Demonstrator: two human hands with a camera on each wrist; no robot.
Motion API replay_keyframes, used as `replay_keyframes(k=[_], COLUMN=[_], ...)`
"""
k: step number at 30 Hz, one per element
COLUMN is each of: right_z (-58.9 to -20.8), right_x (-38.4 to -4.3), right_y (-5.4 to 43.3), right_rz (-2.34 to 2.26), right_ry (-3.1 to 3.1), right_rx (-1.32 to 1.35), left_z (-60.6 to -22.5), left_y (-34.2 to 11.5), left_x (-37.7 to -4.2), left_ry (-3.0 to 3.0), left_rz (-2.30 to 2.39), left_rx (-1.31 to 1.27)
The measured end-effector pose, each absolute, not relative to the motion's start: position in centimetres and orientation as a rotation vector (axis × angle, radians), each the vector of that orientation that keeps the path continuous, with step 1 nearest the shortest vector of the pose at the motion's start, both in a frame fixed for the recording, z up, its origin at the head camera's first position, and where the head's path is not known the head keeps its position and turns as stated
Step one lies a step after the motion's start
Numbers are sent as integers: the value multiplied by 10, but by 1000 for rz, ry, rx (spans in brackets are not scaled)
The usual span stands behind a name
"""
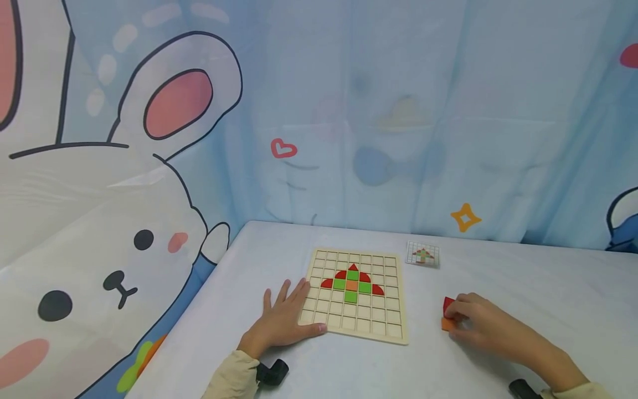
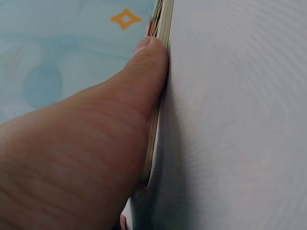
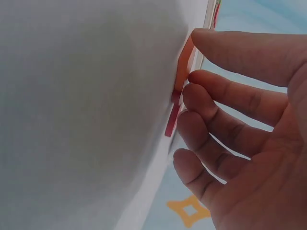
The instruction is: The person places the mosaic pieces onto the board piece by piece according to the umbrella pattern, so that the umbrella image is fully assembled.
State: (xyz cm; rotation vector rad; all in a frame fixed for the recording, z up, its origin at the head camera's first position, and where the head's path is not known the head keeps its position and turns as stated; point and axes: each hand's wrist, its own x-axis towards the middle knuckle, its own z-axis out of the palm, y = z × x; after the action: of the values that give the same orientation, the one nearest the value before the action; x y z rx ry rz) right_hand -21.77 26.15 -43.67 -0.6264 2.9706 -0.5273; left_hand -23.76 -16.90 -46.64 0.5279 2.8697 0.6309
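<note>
A pale wooden grid board (image 1: 369,324) lies on the white table. Set in it are an orange square (image 1: 351,285) at the centre, several green squares (image 1: 352,275) around that and several red pieces (image 1: 377,290). My left hand (image 1: 279,324) rests at the board's lower left corner, fingers spread along its left side. Its thumb (image 2: 144,67) presses the near edge. Off to the board's right, my right hand (image 1: 476,321) pinches an orange piece (image 3: 183,64) at the tabletop between thumb and index finger. A red piece (image 1: 447,303) lies against that one, beside the other fingertips.
Behind the board's right corner lies a small card (image 1: 422,255) printed with a grid and a similar coloured figure. A light blue curtain (image 1: 349,183) hangs along the table's back edge, and a printed rabbit (image 1: 99,221) covers the left side.
</note>
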Motion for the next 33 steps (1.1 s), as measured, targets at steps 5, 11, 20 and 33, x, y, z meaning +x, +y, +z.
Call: replay_keyframes(k=[5,11,20,33], right_z=[-437,-437,-440,-438], right_x=[-216,-214,-215,-217], right_y=[258,259,258,257], right_rz=[-552,-504,-510,-559], right_ry=[2971,3003,3023,3010], right_rx=[-652,-662,-684,-794], left_z=[-468,-468,-467,-468], left_y=[-170,-170,-170,-170], left_x=[-238,-238,-239,-239], left_ry=[2873,2875,2879,2879], left_rz=[635,636,626,615], left_rx=[530,539,535,526])
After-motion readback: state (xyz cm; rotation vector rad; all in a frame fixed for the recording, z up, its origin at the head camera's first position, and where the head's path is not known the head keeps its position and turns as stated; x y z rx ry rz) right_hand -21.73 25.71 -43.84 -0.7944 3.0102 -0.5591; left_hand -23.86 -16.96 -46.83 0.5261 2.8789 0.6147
